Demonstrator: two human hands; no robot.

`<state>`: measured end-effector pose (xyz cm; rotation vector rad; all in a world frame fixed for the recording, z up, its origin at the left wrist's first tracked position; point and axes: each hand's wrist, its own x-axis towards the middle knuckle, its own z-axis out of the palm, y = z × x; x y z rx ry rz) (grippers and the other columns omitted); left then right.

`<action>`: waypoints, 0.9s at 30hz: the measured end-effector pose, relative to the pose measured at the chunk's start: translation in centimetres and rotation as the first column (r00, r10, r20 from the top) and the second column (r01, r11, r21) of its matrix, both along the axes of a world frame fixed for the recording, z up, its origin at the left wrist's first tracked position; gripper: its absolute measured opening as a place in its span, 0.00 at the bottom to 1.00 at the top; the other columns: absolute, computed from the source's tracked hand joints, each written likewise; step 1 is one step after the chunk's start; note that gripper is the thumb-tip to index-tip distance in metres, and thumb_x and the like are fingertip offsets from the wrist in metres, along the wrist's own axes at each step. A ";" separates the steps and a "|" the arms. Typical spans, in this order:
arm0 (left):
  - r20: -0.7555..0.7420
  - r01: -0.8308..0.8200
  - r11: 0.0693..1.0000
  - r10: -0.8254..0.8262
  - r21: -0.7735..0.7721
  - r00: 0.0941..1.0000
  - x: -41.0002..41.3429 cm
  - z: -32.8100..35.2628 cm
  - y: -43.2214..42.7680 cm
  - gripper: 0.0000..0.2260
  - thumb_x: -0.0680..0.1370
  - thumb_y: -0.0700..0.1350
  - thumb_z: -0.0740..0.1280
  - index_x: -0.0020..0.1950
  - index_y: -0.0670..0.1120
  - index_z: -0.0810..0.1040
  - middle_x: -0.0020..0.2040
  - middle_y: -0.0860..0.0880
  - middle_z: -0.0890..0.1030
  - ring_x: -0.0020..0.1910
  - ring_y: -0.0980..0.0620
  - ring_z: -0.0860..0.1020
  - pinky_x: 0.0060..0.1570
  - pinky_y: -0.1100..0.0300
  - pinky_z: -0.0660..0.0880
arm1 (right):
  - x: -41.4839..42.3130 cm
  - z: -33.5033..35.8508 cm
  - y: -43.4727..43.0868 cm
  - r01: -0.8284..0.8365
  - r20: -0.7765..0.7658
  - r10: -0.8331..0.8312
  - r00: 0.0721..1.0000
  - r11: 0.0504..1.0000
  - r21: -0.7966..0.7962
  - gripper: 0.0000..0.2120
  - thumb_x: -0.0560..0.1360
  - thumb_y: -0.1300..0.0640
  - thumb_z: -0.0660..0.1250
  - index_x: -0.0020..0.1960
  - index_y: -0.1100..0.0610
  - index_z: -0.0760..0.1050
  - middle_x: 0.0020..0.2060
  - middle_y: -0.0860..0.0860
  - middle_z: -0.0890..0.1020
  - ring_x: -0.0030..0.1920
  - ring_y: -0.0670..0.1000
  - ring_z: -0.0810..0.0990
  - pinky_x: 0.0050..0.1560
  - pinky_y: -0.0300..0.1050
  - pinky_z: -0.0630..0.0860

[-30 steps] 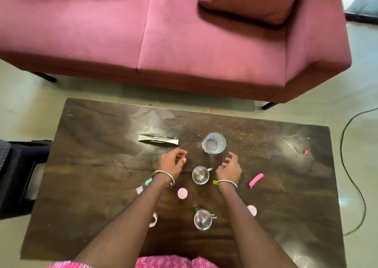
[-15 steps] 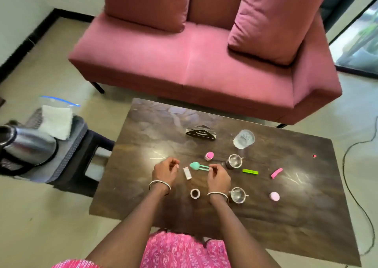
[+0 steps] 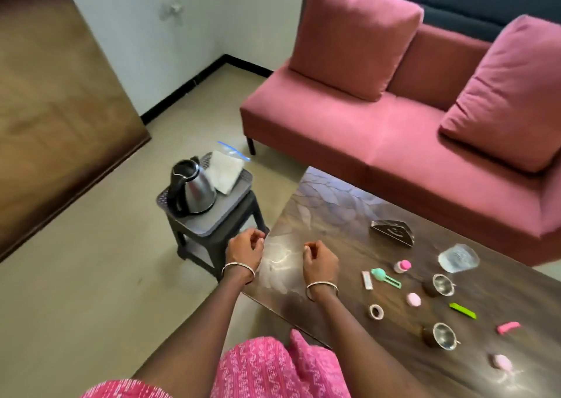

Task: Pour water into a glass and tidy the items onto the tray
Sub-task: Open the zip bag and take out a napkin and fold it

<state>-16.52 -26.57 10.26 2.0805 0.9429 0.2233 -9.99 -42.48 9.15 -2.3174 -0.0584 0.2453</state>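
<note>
Silver-bangled hands (image 3: pixel 244 250) (image 3: pixel 321 259) loosely curled, empty

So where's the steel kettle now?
In the head view, the steel kettle stands on the grey tray atop a dark stool, left of the wooden table, beside a white packet.

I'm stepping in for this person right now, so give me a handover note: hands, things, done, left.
Left hand: loosely curled, empty, by the stool.
Right hand: loosely curled, empty, over the table.
Kettle: on the tray atop the stool.
Glass, two cups, small items: on the table.
Done: nothing on the tray from the table; water in glass unclear.
Left: pour, then tidy items onto the tray.
</note>
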 end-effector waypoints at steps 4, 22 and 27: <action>0.021 -0.058 0.998 0.057 0.023 0.998 -1.4 0.4 4.9 0.04 0.75 0.42 0.69 0.46 0.50 0.82 0.42 0.52 0.85 0.40 0.56 0.80 0.44 0.65 0.73 | 0.0 0.7 5.2 -0.113 0.031 0.114 0.993 0.993 -0.032 0.06 0.77 0.58 0.66 0.45 0.56 0.82 0.41 0.53 0.86 0.44 0.56 0.83 0.40 0.42 0.69; 0.062 0.008 0.999 -0.011 0.049 0.998 8.9 -1.8 26.6 0.05 0.76 0.40 0.67 0.48 0.47 0.82 0.44 0.50 0.85 0.44 0.50 0.82 0.48 0.54 0.79 | 12.3 -2.8 28.5 -0.146 -0.014 0.145 0.989 0.988 -0.042 0.07 0.78 0.58 0.64 0.51 0.58 0.80 0.46 0.56 0.85 0.48 0.59 0.82 0.47 0.49 0.75; 0.090 0.021 0.997 -0.027 0.070 0.996 14.4 -2.5 32.5 0.07 0.75 0.39 0.67 0.48 0.48 0.82 0.44 0.51 0.85 0.41 0.51 0.82 0.46 0.59 0.77 | 18.1 -4.9 33.9 -0.080 -0.043 0.076 0.996 0.994 -0.079 0.08 0.77 0.58 0.65 0.52 0.59 0.81 0.47 0.57 0.86 0.49 0.59 0.83 0.45 0.46 0.73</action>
